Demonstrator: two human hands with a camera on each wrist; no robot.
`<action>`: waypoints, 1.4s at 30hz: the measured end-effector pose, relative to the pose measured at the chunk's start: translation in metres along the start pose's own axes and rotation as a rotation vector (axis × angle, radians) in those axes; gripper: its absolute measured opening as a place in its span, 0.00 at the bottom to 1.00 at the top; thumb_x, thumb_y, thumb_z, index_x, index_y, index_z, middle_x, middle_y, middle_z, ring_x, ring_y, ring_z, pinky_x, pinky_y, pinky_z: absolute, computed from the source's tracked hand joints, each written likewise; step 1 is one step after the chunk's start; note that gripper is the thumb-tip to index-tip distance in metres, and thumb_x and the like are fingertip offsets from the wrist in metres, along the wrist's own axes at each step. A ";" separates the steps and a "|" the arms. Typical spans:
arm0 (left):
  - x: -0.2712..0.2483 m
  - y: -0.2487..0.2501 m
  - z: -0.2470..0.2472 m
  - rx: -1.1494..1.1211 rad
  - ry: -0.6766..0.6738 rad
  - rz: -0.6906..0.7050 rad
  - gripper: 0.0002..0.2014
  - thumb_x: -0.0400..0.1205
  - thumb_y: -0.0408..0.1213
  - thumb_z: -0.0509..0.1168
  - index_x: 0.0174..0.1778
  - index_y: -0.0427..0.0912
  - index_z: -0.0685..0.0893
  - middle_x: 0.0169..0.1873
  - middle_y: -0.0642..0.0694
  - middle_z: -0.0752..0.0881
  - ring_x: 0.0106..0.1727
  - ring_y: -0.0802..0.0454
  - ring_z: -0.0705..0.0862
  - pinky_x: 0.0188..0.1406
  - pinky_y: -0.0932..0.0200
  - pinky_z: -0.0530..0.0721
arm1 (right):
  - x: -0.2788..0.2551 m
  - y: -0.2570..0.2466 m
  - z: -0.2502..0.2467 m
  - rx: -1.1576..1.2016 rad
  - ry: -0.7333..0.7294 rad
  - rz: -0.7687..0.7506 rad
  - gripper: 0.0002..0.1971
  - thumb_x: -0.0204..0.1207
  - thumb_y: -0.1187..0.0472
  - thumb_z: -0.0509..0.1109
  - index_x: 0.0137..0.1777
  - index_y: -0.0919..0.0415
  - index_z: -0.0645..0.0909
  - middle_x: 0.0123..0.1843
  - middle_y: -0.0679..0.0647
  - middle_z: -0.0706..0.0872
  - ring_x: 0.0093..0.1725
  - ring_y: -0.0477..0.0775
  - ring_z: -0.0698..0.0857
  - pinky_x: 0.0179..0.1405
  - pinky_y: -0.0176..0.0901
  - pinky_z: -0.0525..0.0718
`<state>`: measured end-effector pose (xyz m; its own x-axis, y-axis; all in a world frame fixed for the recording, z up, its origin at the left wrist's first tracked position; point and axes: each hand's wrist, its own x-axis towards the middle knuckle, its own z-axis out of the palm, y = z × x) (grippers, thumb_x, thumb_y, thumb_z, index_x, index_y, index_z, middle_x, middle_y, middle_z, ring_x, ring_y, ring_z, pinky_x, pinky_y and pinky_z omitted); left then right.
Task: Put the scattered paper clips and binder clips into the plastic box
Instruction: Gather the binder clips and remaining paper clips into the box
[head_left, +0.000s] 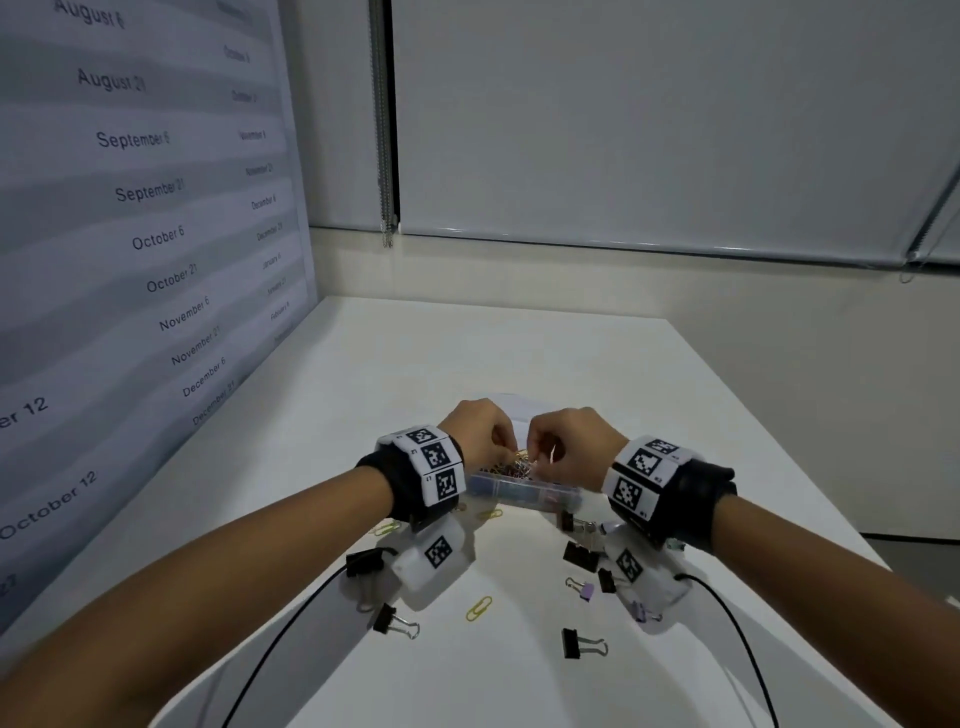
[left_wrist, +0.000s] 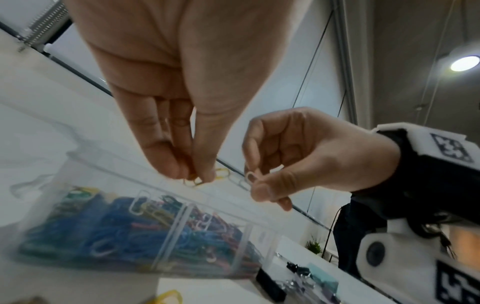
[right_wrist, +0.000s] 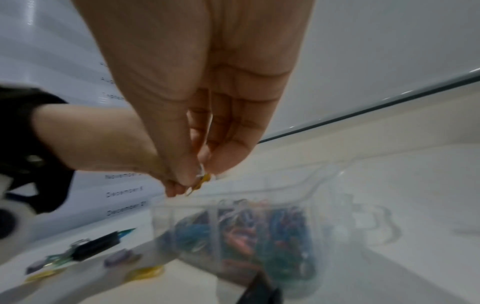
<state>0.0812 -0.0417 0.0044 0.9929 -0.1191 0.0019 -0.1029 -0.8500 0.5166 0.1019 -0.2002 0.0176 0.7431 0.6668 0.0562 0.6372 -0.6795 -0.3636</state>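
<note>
Plastic box (left_wrist: 166, 236) full of coloured clips; L hand (left_wrist: 166, 92) pinches yellow clip (left_wrist: 197, 182), R hand (left_wrist: 306, 156) white clip (left_wrist: 250, 178).

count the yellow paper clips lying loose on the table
3: left clip beside the left wrist, middle clip by the plastic box, near clip closest to camera. Wrists may hide more.

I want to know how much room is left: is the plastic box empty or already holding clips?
Already holding clips. The plastic box has coloured paper clips piled in its divided compartments, seen through its clear wall.
</note>
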 end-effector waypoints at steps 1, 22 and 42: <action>0.000 -0.001 -0.001 -0.015 -0.007 -0.009 0.07 0.78 0.33 0.69 0.49 0.36 0.89 0.50 0.41 0.90 0.42 0.56 0.80 0.45 0.63 0.76 | 0.002 0.004 -0.003 0.002 0.002 0.015 0.06 0.66 0.66 0.75 0.35 0.55 0.81 0.29 0.40 0.79 0.29 0.38 0.76 0.31 0.22 0.71; -0.047 -0.017 0.017 0.464 -0.302 0.170 0.12 0.81 0.32 0.58 0.50 0.38 0.88 0.43 0.37 0.85 0.43 0.41 0.79 0.38 0.56 0.70 | -0.048 -0.042 0.051 -0.148 -0.388 -0.306 0.03 0.68 0.59 0.70 0.35 0.55 0.83 0.30 0.49 0.77 0.36 0.54 0.73 0.31 0.39 0.68; -0.025 0.000 0.004 0.290 -0.079 0.163 0.09 0.82 0.36 0.60 0.53 0.38 0.83 0.50 0.41 0.88 0.52 0.44 0.85 0.48 0.58 0.78 | -0.053 -0.032 0.051 -0.162 -0.409 -0.171 0.04 0.73 0.60 0.65 0.41 0.57 0.80 0.44 0.54 0.86 0.39 0.51 0.77 0.42 0.43 0.78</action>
<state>0.0564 -0.0408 0.0012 0.9555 -0.2949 -0.0074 -0.2838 -0.9258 0.2495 0.0316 -0.1978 -0.0214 0.5037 0.8173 -0.2799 0.7914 -0.5665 -0.2299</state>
